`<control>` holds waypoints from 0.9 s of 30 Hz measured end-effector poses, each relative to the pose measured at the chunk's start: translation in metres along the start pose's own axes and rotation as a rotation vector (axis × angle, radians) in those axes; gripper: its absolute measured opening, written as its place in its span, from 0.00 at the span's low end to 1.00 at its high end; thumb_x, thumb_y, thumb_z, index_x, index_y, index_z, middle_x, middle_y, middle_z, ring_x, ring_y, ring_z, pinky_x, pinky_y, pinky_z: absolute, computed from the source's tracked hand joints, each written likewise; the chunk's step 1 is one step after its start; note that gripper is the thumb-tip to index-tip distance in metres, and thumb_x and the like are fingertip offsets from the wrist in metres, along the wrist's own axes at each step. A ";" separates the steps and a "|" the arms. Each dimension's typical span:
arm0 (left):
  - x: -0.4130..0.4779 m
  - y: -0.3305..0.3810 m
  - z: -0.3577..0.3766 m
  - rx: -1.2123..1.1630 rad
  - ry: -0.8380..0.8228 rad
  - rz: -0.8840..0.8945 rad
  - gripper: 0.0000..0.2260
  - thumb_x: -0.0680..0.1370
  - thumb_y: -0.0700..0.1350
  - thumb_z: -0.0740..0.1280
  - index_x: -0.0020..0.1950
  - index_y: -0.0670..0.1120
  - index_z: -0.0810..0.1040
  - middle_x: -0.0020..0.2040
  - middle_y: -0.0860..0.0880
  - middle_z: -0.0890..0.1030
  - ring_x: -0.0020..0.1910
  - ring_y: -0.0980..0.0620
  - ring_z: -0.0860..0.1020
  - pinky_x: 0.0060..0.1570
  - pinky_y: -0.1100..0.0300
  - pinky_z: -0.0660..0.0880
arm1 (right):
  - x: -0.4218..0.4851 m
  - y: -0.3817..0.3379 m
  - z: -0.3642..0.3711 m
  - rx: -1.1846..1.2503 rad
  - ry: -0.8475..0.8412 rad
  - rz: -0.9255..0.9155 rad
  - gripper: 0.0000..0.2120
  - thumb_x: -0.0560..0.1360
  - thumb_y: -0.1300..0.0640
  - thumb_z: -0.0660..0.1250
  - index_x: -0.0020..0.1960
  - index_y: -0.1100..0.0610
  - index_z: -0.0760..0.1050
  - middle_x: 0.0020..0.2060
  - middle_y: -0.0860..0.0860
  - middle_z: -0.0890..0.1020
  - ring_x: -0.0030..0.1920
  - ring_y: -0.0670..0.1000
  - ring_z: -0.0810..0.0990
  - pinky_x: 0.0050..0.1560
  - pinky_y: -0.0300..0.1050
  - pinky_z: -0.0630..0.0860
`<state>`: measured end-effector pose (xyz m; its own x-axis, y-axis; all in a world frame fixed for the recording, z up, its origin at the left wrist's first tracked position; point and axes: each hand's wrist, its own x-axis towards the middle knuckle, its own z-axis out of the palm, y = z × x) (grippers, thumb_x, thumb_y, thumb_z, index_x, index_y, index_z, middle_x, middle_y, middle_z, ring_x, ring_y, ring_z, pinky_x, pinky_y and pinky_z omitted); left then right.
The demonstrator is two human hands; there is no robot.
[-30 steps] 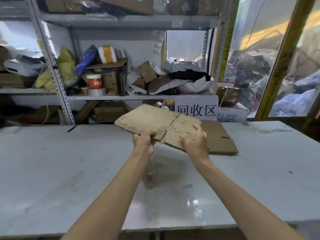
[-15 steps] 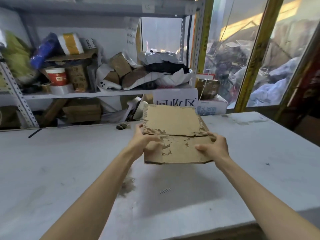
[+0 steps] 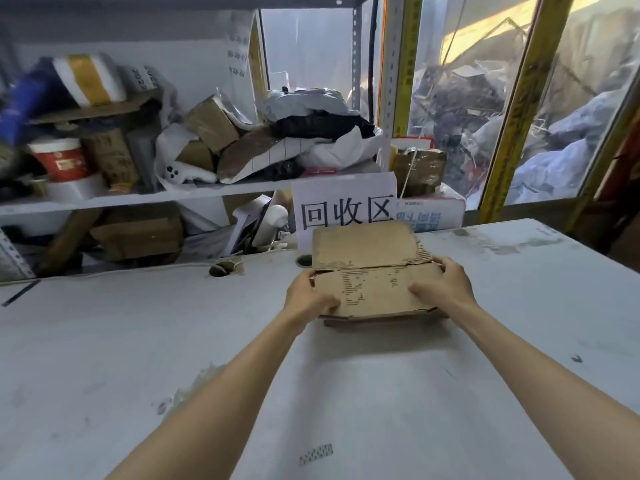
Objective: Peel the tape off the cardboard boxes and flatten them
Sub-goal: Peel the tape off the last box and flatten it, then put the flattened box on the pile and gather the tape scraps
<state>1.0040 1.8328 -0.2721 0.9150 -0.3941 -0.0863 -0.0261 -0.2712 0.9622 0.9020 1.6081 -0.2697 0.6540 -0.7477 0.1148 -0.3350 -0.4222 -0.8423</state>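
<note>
A flattened brown cardboard box (image 3: 367,268), its surface torn where the top layer was stripped, lies low over another cardboard piece (image 3: 381,320) on the white table (image 3: 138,341), toward the far edge. My left hand (image 3: 306,299) grips its left edge, thumb on top. My right hand (image 3: 443,285) holds the right edge, thumb laid across the near panel. A crease runs across the box between its two panels.
Behind the table stands a metal shelf (image 3: 138,197) crammed with boxes, bags, a red cup (image 3: 59,159) and tape rolls. A paper sign (image 3: 346,209) hangs at the shelf's front. A cable hole (image 3: 220,270) opens near the far edge. A scrap of tape (image 3: 315,453) lies near me.
Both hands carried the flattened box from mid-air, turned it square and lowered it forward onto the cardboard by the sign. The camera swung right and closer.
</note>
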 end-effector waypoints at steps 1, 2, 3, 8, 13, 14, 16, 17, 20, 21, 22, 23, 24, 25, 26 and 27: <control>0.007 -0.004 0.006 0.018 -0.011 -0.009 0.25 0.68 0.32 0.75 0.61 0.46 0.73 0.56 0.47 0.79 0.55 0.48 0.79 0.50 0.56 0.80 | 0.007 0.007 0.003 -0.020 -0.019 0.016 0.35 0.61 0.58 0.79 0.65 0.56 0.71 0.52 0.50 0.79 0.47 0.50 0.76 0.45 0.42 0.73; 0.012 -0.010 0.012 0.046 -0.003 -0.020 0.25 0.68 0.33 0.75 0.61 0.45 0.73 0.56 0.47 0.79 0.54 0.49 0.79 0.45 0.60 0.80 | 0.012 0.014 0.006 -0.043 -0.047 0.035 0.36 0.61 0.58 0.78 0.67 0.56 0.70 0.56 0.53 0.79 0.50 0.53 0.77 0.48 0.43 0.74; 0.016 -0.017 0.017 0.077 0.018 -0.028 0.24 0.67 0.34 0.76 0.60 0.45 0.73 0.55 0.48 0.79 0.53 0.49 0.79 0.43 0.61 0.80 | 0.015 0.023 0.009 -0.063 -0.080 0.050 0.37 0.62 0.58 0.78 0.69 0.57 0.69 0.60 0.54 0.78 0.55 0.54 0.77 0.52 0.45 0.74; 0.026 -0.037 0.026 0.169 0.044 -0.046 0.23 0.68 0.38 0.76 0.60 0.48 0.74 0.59 0.47 0.78 0.59 0.47 0.76 0.51 0.56 0.79 | 0.014 0.050 0.023 -0.065 -0.090 0.050 0.37 0.66 0.55 0.77 0.72 0.55 0.67 0.65 0.56 0.73 0.66 0.57 0.69 0.65 0.50 0.68; 0.020 -0.040 0.021 0.389 0.094 -0.006 0.38 0.70 0.46 0.77 0.74 0.50 0.62 0.66 0.47 0.62 0.67 0.45 0.59 0.65 0.56 0.61 | 0.001 0.046 0.024 -0.386 0.059 -0.161 0.22 0.69 0.51 0.75 0.61 0.49 0.77 0.65 0.53 0.69 0.65 0.59 0.61 0.64 0.49 0.63; 0.016 -0.037 0.023 0.411 0.122 0.077 0.35 0.70 0.45 0.77 0.72 0.51 0.64 0.63 0.49 0.63 0.65 0.46 0.60 0.62 0.58 0.61 | -0.004 0.041 0.024 -0.444 0.050 -0.243 0.13 0.71 0.53 0.72 0.56 0.50 0.80 0.62 0.52 0.72 0.63 0.59 0.64 0.60 0.48 0.66; 0.005 -0.028 0.028 0.550 0.086 0.262 0.19 0.73 0.42 0.72 0.63 0.49 0.74 0.59 0.50 0.71 0.61 0.46 0.67 0.53 0.63 0.63 | -0.015 0.025 0.027 -0.617 -0.066 -0.331 0.08 0.76 0.59 0.63 0.53 0.56 0.78 0.56 0.52 0.76 0.59 0.57 0.71 0.50 0.47 0.71; -0.002 -0.022 0.032 0.653 0.018 0.311 0.12 0.76 0.42 0.69 0.59 0.47 0.78 0.58 0.48 0.74 0.60 0.44 0.70 0.50 0.62 0.64 | -0.019 0.018 0.029 -0.663 -0.150 -0.295 0.10 0.77 0.62 0.59 0.56 0.59 0.75 0.57 0.55 0.75 0.59 0.58 0.72 0.50 0.48 0.72; -0.029 -0.013 0.026 0.860 -0.251 0.280 0.17 0.77 0.43 0.67 0.65 0.46 0.75 0.66 0.46 0.72 0.64 0.44 0.71 0.55 0.62 0.66 | -0.036 0.000 0.027 -0.750 -0.394 -0.110 0.24 0.79 0.60 0.55 0.72 0.67 0.57 0.72 0.63 0.61 0.70 0.63 0.62 0.67 0.52 0.65; -0.039 -0.012 0.017 0.886 -0.308 0.253 0.22 0.76 0.43 0.68 0.70 0.47 0.72 0.69 0.47 0.70 0.66 0.45 0.70 0.59 0.62 0.66 | -0.045 -0.005 0.023 -0.797 -0.466 -0.087 0.29 0.80 0.55 0.56 0.75 0.67 0.50 0.75 0.64 0.54 0.74 0.65 0.55 0.72 0.54 0.59; -0.050 -0.010 0.005 0.893 -0.320 0.230 0.26 0.75 0.43 0.69 0.73 0.48 0.68 0.71 0.47 0.68 0.68 0.45 0.70 0.62 0.60 0.66 | -0.056 -0.011 0.019 -0.841 -0.502 -0.098 0.32 0.80 0.50 0.57 0.76 0.65 0.49 0.75 0.64 0.51 0.75 0.65 0.52 0.73 0.56 0.56; -0.061 -0.008 -0.011 0.892 -0.296 0.212 0.28 0.75 0.42 0.69 0.75 0.48 0.66 0.72 0.46 0.68 0.68 0.46 0.69 0.63 0.59 0.67 | -0.066 -0.016 0.017 -0.845 -0.499 -0.123 0.32 0.79 0.47 0.58 0.75 0.65 0.53 0.74 0.64 0.55 0.74 0.64 0.56 0.72 0.55 0.60; -0.073 -0.005 -0.026 0.892 -0.257 0.198 0.29 0.76 0.42 0.69 0.75 0.47 0.65 0.71 0.45 0.69 0.68 0.46 0.70 0.62 0.58 0.67 | -0.078 -0.023 0.015 -0.818 -0.485 -0.159 0.28 0.79 0.46 0.60 0.71 0.63 0.60 0.71 0.63 0.62 0.70 0.62 0.64 0.67 0.54 0.66; -0.084 -0.002 -0.043 0.891 -0.219 0.187 0.28 0.76 0.43 0.69 0.74 0.47 0.65 0.70 0.44 0.70 0.67 0.46 0.70 0.61 0.57 0.68 | -0.092 -0.030 0.015 -0.774 -0.479 -0.197 0.22 0.78 0.47 0.62 0.65 0.61 0.66 0.66 0.61 0.69 0.63 0.60 0.70 0.60 0.51 0.71; -0.095 -0.001 -0.058 0.885 -0.186 0.182 0.26 0.76 0.43 0.69 0.73 0.46 0.67 0.68 0.44 0.72 0.66 0.46 0.71 0.60 0.57 0.69 | -0.106 -0.036 0.017 -0.726 -0.486 -0.236 0.17 0.77 0.48 0.64 0.59 0.59 0.70 0.61 0.58 0.74 0.57 0.57 0.74 0.53 0.49 0.73; -0.106 0.000 -0.073 0.872 -0.160 0.181 0.24 0.76 0.43 0.69 0.71 0.46 0.69 0.67 0.44 0.73 0.64 0.46 0.72 0.59 0.57 0.70 | -0.118 -0.043 0.020 -0.691 -0.492 -0.289 0.13 0.77 0.50 0.65 0.55 0.58 0.72 0.57 0.56 0.77 0.53 0.56 0.75 0.49 0.47 0.72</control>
<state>0.9362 1.9386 -0.2438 0.8020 -0.5952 -0.0504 -0.5197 -0.7368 0.4324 0.8529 1.7247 -0.2578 0.9398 -0.3269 -0.0993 -0.3416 -0.8933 -0.2920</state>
